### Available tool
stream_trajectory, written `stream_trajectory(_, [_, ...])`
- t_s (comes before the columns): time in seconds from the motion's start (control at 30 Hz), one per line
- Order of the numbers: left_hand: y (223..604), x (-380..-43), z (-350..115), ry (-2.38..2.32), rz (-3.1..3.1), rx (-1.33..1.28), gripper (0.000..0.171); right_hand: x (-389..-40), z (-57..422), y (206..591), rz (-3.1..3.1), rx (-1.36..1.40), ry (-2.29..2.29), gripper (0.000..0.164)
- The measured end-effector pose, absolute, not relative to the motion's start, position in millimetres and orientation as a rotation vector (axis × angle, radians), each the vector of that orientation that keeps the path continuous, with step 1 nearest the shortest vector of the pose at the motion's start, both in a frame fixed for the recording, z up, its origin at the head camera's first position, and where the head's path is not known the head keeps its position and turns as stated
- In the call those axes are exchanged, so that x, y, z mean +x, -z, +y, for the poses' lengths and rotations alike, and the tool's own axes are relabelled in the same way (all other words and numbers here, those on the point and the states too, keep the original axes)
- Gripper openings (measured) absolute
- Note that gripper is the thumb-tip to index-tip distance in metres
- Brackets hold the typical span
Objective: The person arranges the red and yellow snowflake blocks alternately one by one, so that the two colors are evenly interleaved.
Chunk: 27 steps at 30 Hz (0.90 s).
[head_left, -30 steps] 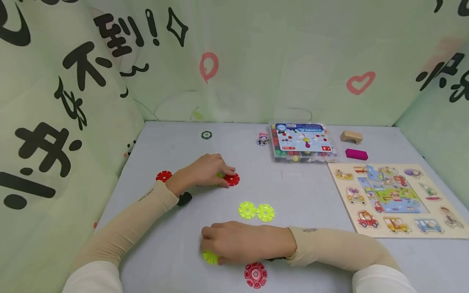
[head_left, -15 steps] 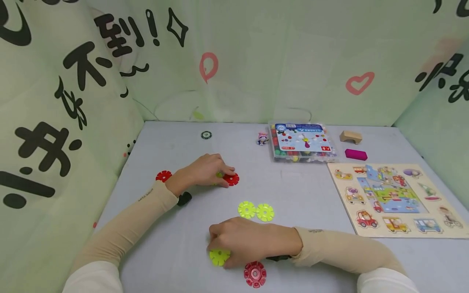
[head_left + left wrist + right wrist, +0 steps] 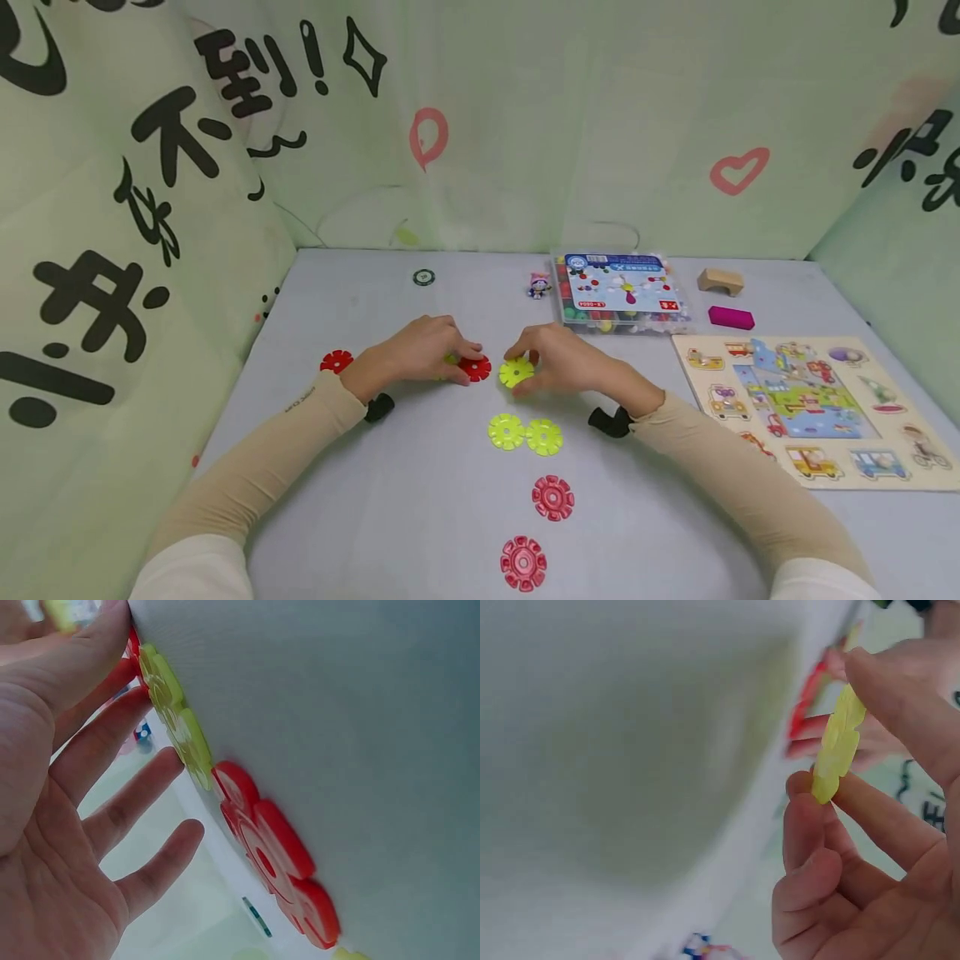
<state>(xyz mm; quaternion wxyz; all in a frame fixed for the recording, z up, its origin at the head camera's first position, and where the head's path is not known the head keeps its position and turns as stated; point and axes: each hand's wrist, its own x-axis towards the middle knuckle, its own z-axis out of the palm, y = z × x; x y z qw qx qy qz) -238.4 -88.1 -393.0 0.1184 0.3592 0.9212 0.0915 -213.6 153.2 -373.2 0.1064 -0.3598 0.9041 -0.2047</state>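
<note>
My right hand (image 3: 558, 358) pinches a yellow-green snowflake building disc (image 3: 516, 372) between thumb and fingers. In the right wrist view, this disc (image 3: 838, 750) is seen edge-on, raised above the table. Just left of it, my left hand (image 3: 420, 348) holds the edges of a red snowflake disc (image 3: 475, 369) lying flat, with its thumb and fingertips on opposite sides. The left wrist view has a row under this hand: a yellow-green disc (image 3: 174, 712), another red disc (image 3: 266, 847) and a sliver of yellow-green. Part of the row is hidden by the left hand in the head view.
Two yellow-green discs (image 3: 506, 432) lie side by side nearer the front, with red discs (image 3: 553, 498) below. Behind stand a clear bead box (image 3: 622, 287), a small figurine (image 3: 538, 285), a wooden arch block (image 3: 720, 281) and a magenta block (image 3: 731, 317). A puzzle board (image 3: 817, 408) lies right.
My right hand has carried the yellow-green disc from the front of the table up and right, beside the left hand. A red disc it had covered now shows. The left hand stays put.
</note>
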Motion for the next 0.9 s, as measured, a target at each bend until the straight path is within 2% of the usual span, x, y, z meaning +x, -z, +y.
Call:
stream_trajectory(0.23, [393.4, -237.3, -88.4, -0.279, 2.699, 1.071, 0.049, -232.4, 151.1, 387.8, 2.653, -1.006, 0.576, 0.043])
stream_trajectory(0.9, [393.3, -236.9, -87.2, -0.268, 2.717, 1.065, 0.049, -230.5, 148.1, 392.8, 2.659, -1.016, 0.607, 0.044])
